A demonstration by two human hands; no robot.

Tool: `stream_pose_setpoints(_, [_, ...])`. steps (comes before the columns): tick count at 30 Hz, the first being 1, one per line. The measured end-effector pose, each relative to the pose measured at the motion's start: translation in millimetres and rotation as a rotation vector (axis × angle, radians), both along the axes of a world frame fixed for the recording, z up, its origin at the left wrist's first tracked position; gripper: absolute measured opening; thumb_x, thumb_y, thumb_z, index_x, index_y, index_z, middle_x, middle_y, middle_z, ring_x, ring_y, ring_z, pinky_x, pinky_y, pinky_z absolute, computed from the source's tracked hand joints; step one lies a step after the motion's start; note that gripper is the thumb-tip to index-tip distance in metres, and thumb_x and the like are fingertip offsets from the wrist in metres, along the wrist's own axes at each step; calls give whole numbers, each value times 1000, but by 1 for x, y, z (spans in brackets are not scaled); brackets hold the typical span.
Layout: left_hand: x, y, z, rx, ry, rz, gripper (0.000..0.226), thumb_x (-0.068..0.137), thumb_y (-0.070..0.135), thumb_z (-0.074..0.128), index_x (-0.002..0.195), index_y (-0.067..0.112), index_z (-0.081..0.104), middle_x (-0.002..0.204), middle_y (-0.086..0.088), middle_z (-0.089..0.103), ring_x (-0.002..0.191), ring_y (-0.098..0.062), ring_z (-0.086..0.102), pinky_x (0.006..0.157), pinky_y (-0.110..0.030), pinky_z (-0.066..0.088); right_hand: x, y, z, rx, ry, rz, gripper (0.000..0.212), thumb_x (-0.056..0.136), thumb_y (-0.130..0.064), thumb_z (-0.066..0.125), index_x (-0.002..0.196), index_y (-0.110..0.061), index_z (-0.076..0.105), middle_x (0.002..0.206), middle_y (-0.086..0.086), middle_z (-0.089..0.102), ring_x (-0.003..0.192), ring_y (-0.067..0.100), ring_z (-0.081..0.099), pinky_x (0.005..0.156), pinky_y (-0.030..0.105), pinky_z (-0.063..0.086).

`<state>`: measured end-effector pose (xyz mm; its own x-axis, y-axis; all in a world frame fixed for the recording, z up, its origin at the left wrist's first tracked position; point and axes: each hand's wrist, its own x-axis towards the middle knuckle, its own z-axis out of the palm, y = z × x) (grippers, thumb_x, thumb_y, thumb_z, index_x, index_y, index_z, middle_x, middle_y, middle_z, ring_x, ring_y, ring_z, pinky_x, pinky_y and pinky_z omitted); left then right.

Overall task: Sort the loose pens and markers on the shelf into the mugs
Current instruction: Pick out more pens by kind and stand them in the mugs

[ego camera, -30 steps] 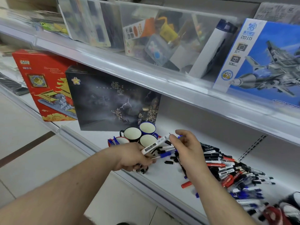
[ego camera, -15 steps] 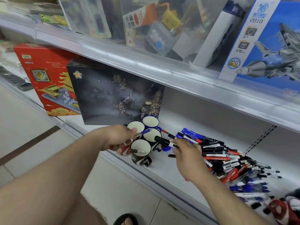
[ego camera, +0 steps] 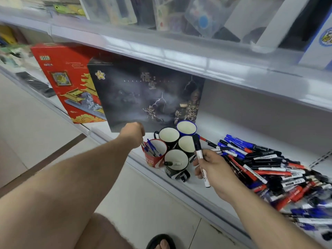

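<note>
Several mugs stand clustered on the white shelf. The red mug holds blue pens. The front black mug holds one black-capped marker. Behind them stand a black mug, a blue mug and another mug. My right hand grips a white marker with a black cap, cap up, just right of the front mug. My left hand hovers curled at the red mug's left rim; its fingers are hidden. A pile of loose pens and markers lies to the right.
A dark box and a red box stand upright behind and left of the mugs. The upper shelf's edge overhangs the work area. The lower shelf's front lip runs diagonally. A sandalled foot is on the floor below.
My right hand has swung the black-capped marker from lying across the mugs to standing cap up beside them. My left hand has drawn back left to the red mug's rim.
</note>
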<state>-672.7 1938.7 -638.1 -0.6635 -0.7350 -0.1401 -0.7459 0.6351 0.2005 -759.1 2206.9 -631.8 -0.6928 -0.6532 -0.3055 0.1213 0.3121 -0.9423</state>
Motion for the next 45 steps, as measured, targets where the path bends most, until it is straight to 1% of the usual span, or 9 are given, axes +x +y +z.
stream_pose_setpoints(8, [-31, 5, -51, 36, -221, -113, 29, 85, 7, 62, 111, 15, 73, 117, -7, 65, 101, -24, 63, 88, -31, 55, -5, 6, -13, -36, -85, 4, 18, 104, -20, 44, 109, -29, 59, 66, 4, 53, 55, 17, 47, 53, 30, 38])
stream_pose_setpoints(14, [-35, 6, -59, 12, -86, 2, 45, 85, 5, 62, 128, 14, 58, 127, -13, 49, 104, -32, 60, 85, -36, 52, -3, 15, -21, -28, -71, -96, 15, 105, -22, 42, 106, -28, 56, 67, 8, 40, 52, 16, 33, 49, 28, 27])
stream_pose_setpoints(19, [-40, 29, -31, 16, 7, -12, 59, 86, 29, 72, 136, 12, 44, 135, -13, 38, 109, -36, 60, 89, -43, 52, -2, 32, -11, -47, -102, -204, 16, 105, -16, 42, 108, -17, 58, 74, 6, 55, 65, 18, 53, 55, 29, 48])
stream_pose_setpoints(22, [-48, 62, -7, 123, 105, -172, 45, 89, 34, 66, 130, 17, 55, 128, -6, 56, 106, -26, 60, 91, -37, 50, -4, 52, -1, -91, -136, -315, 17, 102, -12, 47, 111, -11, 62, 90, 5, 60, 81, 18, 54, 73, 31, 49])
stream_pose_setpoints(28, [-42, 157, 36, 460, 215, -458, 19, 99, 19, 49, 99, 16, 68, 97, -2, 70, 72, -8, 63, 68, -14, 49, 4, 93, 16, -114, -54, -396, 12, 101, -11, 50, 101, -13, 61, 71, -2, 50, 63, 13, 40, 56, 24, 34])
stream_pose_setpoints(31, [-31, 184, 56, 702, 376, -393, 19, 101, 21, 50, 109, 14, 66, 101, -8, 70, 66, -11, 62, 67, -27, 53, 14, 99, 16, -146, 13, -356, 15, 101, -7, 49, 103, -18, 59, 74, -1, 58, 58, 11, 46, 48, 17, 39])
stream_pose_setpoints(34, [-25, 203, 68, 832, 502, -373, 15, 95, 29, 62, 109, 24, 64, 90, 3, 68, 58, -10, 59, 59, -24, 51, 22, 95, 9, -125, 152, -251, 23, 98, -7, 53, 100, -29, 59, 95, -2, 66, 79, 14, 59, 71, 25, 48])
stream_pose_setpoints(39, [-18, 198, 67, 488, 426, -448, 9, 80, 11, 77, 87, 16, 74, 75, 1, 69, 53, -6, 57, 56, -19, 48, 17, 72, 1, -46, 324, -54, 20, 95, -12, 58, 107, -29, 62, 101, -9, 68, 95, 9, 63, 86, 28, 50])
stream_pose_setpoints(45, [6, 146, 27, 234, 510, -1, 12, 80, 13, 75, 90, 20, 75, 82, 9, 64, 66, -3, 57, 55, -7, 42, -9, 79, -22, 74, 244, -261, 5, 96, -23, 58, 97, -22, 63, 86, -11, 63, 79, 12, 58, 74, 27, 50])
